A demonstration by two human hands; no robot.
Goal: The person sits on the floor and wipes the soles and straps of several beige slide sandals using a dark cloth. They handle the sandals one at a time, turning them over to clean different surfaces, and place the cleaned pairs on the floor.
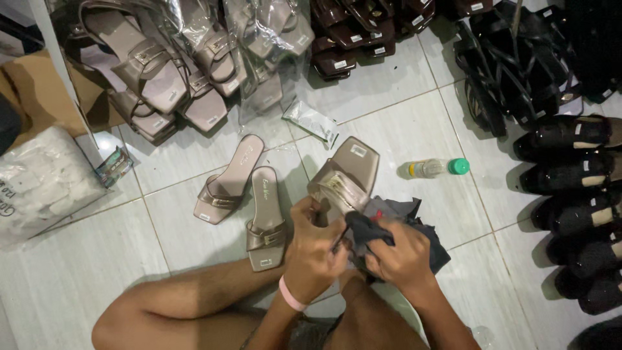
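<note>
L hand (311, 249) grips taupe sandal (346, 178) over the lap, R hand (405, 256) fingers closed on dark cloth (372, 230) at its strap. 2 matching sandals (249, 201) lie bare on floor (402, 110); bagged ones (259, 32) stacked behind, bottle (437, 168) nearby; prob mid-batch

green-capped bottle (433, 168), black sandals (518, 65)

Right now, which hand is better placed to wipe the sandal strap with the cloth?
The right hand: it already grips the dark cloth against the sandal, while the left hand steadies the sandal by its strap.
</note>
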